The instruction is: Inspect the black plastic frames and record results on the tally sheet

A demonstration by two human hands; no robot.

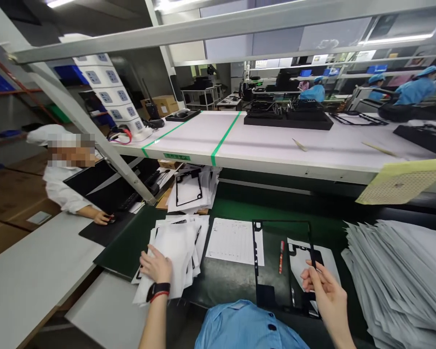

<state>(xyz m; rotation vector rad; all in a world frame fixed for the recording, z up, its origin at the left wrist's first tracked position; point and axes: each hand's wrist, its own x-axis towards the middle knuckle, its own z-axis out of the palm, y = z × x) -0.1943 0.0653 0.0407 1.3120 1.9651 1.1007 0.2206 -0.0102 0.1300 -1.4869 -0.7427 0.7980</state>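
Observation:
My left hand (156,265) lies with its fingers spread on a stack of white sleeves (178,242); black frame edges show from some of the sleeves. My right hand (324,287) pinches the right side of a thin black rectangular frame (266,294) with cutouts. The frame is held above the dark green mat, its left bar overlapping a printed sheet (229,240). Through its opening shows a red marker (281,257). Behind the frame's right part is a white sleeve (332,257) with another black piece on it.
A tall pile of white sleeves (403,281) stands on the right. More sleeves (213,186) lie under the white shelf (276,140), which carries black trays (287,121). At left, a co-worker (63,179) sits by a monitor, one hand on a mouse. A yellow sheet (399,182) hangs from the shelf.

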